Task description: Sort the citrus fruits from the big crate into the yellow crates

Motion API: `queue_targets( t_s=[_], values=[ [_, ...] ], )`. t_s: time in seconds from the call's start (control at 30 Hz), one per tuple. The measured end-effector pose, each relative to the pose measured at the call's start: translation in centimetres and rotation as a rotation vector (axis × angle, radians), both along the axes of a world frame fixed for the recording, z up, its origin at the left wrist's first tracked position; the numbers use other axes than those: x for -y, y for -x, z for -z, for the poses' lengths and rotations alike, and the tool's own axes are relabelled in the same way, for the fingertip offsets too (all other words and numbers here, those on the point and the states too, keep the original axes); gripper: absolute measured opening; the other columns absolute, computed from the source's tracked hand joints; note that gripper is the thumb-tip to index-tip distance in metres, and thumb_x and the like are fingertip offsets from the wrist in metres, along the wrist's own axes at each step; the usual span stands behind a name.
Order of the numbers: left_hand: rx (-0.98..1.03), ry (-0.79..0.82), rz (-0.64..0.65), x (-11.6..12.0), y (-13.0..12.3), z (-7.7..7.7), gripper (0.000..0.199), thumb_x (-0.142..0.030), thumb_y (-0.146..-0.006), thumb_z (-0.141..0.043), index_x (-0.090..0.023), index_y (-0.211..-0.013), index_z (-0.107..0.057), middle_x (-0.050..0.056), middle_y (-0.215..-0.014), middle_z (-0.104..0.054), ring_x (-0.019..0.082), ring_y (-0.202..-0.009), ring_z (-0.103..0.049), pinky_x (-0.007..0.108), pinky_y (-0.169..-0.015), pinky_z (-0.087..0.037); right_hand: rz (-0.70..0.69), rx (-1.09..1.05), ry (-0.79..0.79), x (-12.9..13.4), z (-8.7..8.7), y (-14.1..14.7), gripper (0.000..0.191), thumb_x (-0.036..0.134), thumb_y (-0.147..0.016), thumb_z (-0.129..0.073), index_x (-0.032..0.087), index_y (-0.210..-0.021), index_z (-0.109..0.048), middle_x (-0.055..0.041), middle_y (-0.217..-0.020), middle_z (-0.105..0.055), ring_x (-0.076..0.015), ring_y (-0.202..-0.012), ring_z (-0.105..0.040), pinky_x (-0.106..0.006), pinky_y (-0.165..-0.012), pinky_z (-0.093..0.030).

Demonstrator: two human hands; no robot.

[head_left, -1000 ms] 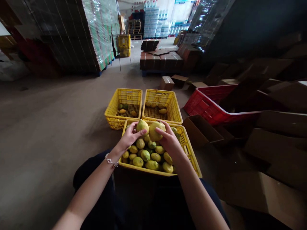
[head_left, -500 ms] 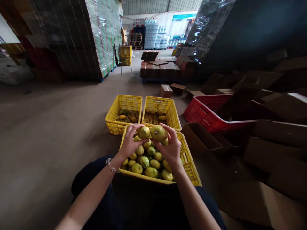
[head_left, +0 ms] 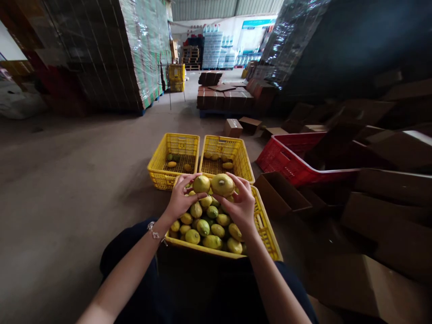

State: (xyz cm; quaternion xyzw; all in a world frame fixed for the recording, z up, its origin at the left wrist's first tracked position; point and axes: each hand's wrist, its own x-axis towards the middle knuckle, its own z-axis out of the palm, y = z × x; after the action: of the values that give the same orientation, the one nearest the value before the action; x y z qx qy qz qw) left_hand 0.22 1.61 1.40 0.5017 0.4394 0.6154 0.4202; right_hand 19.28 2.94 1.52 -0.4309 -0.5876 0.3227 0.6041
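Observation:
Between the thumb and fingers of my left hand is a yellow lemon. My right hand grips a second, larger-looking lemon, its pale stem end facing me. The two fruits are held side by side, above a yellow plastic crate standing close in front of me. In that crate lies a heap of yellow and greenish lemons. My hands and the held fruit hide part of the heap and the crate's far rim.
Beyond stand two yellow crates, the left one and the right one, each with a few fruits at the bottom. A red crate and cardboard boxes crowd the right. Wrapped pallet stacks rise behind.
Both lemons have turned slightly in my fingers, and the right one's stem end shows more squarely. My hands stay at nearly the same place over the crate.

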Motion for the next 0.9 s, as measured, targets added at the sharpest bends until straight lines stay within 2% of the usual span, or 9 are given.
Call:
queue_targets(
  t_s=[0.07, 0.13, 0.3, 0.43, 0.6, 0.73, 0.9],
  values=[
    [0.149, 0.098, 0.055, -0.1, 0.1, -0.2, 0.061, -0.038, -0.059, -0.100, -0.021, -0.112, -0.077, 0.009, -0.119, -0.069, 0.026, -0.110, -0.067, 0.033, -0.090, -0.060, -0.119, -0.149, 0.159, 0.0, -0.3, -0.2, 0.069, 0.039, -0.059, -0.097, 0.028, -0.123, -0.073, -0.0065, -0.119, -0.069, -0.0291, -0.111, -0.069, -0.042, -0.089, -0.062],
    [0.303, 0.204, 0.097, 0.0, 0.2, -0.4, 0.055, -0.037, -0.063, -0.099, -0.019, -0.109, -0.074, 0.009, -0.112, -0.074, 0.024, -0.103, -0.071, 0.033, -0.088, -0.061, -0.175, -0.284, 0.301, -0.1, -0.6, -0.4, 0.069, 0.040, -0.057, -0.097, 0.028, -0.120, -0.071, -0.0042, -0.111, -0.075, -0.0261, -0.100, -0.072, -0.038, -0.083, -0.063],
    [0.514, 0.389, 0.161, 0.2, 0.1, -0.7, 0.043, -0.032, -0.070, -0.096, -0.015, -0.103, -0.075, 0.008, -0.100, -0.078, 0.022, -0.092, -0.076, 0.032, -0.082, -0.063, -0.135, -0.464, 0.507, -0.2, -1.0, 0.0, 0.052, 0.051, -0.057, -0.095, 0.024, -0.096, -0.075, -0.0024, -0.093, -0.079, -0.0199, -0.079, -0.071, -0.027, -0.062, -0.057],
    [0.572, 0.452, 0.181, 0.4, -0.3, -0.7, 0.034, -0.027, -0.071, -0.095, -0.013, -0.097, -0.078, 0.008, -0.097, -0.079, 0.021, -0.090, -0.076, 0.030, -0.084, -0.062, -0.159, -0.491, 0.533, -0.1, -1.0, 0.9, 0.046, 0.052, -0.058, -0.093, 0.022, -0.089, -0.078, -0.0013, -0.087, -0.078, -0.0192, -0.077, -0.069, -0.026, -0.061, -0.056],
    [0.567, 0.493, 0.211, 0.2, -0.4, -0.3, 0.039, -0.020, -0.065, -0.098, -0.014, -0.099, -0.080, 0.006, -0.098, -0.079, 0.015, -0.082, -0.073, 0.022, -0.077, -0.059, -0.213, -0.462, 0.556, 0.1, -0.7, 1.6, 0.042, 0.052, -0.063, -0.090, 0.024, -0.092, -0.080, -0.0012, -0.092, -0.079, -0.0216, -0.082, -0.071, -0.030, -0.066, -0.058],
    [0.633, 0.535, 0.219, -0.2, 0.1, 0.2, 0.027, -0.024, -0.073, -0.094, -0.013, -0.092, -0.079, 0.005, -0.091, -0.079, 0.015, -0.078, -0.072, 0.023, -0.074, -0.060, -0.259, -0.511, 0.569, -0.1, -0.4, 1.4, 0.043, 0.057, -0.063, -0.090, 0.023, -0.087, -0.078, -0.0018, -0.087, -0.079, -0.0209, -0.076, -0.070, -0.031, -0.063, -0.058],
    [0.678, 0.605, 0.211, -0.2, 0.5, -0.1, 0.009, -0.022, -0.088, -0.082, -0.015, -0.091, -0.078, 0.005, -0.089, -0.079, 0.014, -0.078, -0.072, 0.021, -0.073, -0.060, -0.174, -0.529, 0.555, -0.6, -0.2, 0.8, 0.049, 0.058, -0.057, -0.093, 0.021, -0.085, -0.079, -0.0015, -0.076, -0.076, -0.0167, -0.066, -0.067, -0.024, -0.055, -0.053]
  ],
)
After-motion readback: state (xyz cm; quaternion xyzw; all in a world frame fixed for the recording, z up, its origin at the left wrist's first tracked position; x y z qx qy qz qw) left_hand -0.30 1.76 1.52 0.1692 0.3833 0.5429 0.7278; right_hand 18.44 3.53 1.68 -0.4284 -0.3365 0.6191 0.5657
